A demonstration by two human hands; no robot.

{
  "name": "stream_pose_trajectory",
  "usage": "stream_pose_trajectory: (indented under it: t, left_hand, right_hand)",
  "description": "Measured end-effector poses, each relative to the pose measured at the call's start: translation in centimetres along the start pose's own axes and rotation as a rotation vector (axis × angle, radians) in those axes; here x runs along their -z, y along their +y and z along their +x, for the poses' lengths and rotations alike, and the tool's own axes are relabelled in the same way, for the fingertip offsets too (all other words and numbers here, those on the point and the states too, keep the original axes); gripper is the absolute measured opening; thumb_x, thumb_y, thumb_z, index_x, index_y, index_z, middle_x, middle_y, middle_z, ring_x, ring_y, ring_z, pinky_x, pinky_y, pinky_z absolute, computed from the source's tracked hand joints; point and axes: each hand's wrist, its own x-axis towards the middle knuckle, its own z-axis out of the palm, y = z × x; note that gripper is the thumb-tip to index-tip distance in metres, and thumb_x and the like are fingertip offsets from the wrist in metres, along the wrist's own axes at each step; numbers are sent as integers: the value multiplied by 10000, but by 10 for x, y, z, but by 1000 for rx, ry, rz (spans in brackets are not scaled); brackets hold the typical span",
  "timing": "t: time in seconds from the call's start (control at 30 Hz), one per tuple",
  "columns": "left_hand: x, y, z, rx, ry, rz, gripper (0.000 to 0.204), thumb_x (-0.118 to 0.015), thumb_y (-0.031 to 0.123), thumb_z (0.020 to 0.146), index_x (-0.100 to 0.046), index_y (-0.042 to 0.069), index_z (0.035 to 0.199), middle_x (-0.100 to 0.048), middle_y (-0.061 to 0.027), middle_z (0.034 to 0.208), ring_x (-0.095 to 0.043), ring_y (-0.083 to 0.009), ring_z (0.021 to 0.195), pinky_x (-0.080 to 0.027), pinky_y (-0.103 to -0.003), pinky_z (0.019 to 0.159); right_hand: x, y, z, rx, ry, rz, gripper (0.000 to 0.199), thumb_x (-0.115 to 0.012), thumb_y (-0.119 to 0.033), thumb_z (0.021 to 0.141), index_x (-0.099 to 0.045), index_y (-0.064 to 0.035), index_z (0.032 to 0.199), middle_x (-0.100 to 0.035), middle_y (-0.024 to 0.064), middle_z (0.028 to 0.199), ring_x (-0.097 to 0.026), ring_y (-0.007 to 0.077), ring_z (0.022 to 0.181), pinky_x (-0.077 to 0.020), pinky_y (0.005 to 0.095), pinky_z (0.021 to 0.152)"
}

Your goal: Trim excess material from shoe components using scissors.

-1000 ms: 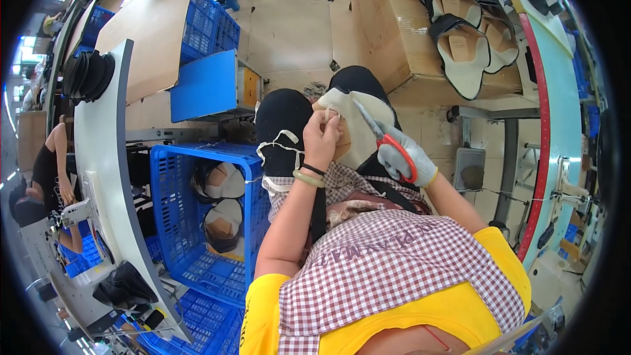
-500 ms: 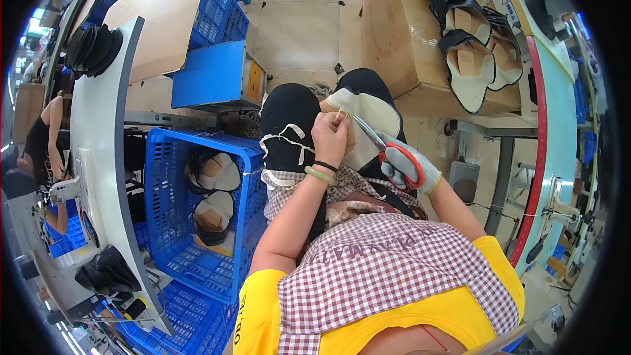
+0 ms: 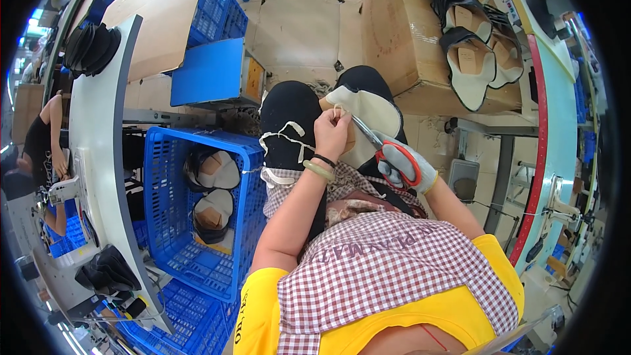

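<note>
A cream and black shoe upper with a tan patch lies across my knees. My left hand is bare and closed, pinching a thin cream strip at the upper's edge. Scissors with red handles are in my right hand, which wears a pale glove with grey fingers. Their blades point up and left, with the tips close to my left fingertips. Whether the blades are parted I cannot tell. Cut cream strips lie on my dark left trouser leg.
A blue crate holding more uppers stands at my left. Beyond it runs a white sewing table. At the upper right, several finished-looking uppers rest on a cardboard box. A red-edged table borders the right.
Very little differs. The thin strip at my left fingertips has shifted slightly up and left, while both hands and the scissors stay nearly in place.
</note>
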Motion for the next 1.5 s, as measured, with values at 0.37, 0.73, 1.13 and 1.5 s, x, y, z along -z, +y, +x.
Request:
stream_pose_trajectory:
  t: [0.37,0.73,1.13,1.5]
  left_hand:
    - [8,-2,3,145,-123,-32,125,-567,142,912,-593,25,874,-540,31,693,-489,-43,552,-400,-204,486]
    - [4,3,-5,156,-84,-61,161,-599,174,911,-599,13,894,-572,15,716,-514,-52,565,-419,-205,510]
    - [4,-9,4,161,-59,84,146,-590,115,855,-600,-30,862,-625,-105,785,-596,-193,734,-465,-325,695]
    - [6,-17,3,36,-95,161,143,-539,155,930,-561,21,884,-524,20,687,-491,-56,569,-409,-220,512]
  right_hand:
    - [-2,-3,9,72,69,-126,551,-518,-315,941,-351,-160,1444,-500,-28,678,-415,24,465,-360,171,408]
    - [12,2,6,-29,37,-76,411,-510,-425,942,-511,-109,1206,-568,-15,720,-470,35,487,-382,176,423]
    - [10,-3,12,-21,13,-65,541,-521,-422,942,-418,-119,1378,-547,-27,701,-424,21,456,-366,156,409]
    - [4,-5,11,34,59,-148,543,-581,-296,911,-411,-170,1412,-506,-37,674,-399,19,443,-338,173,385]
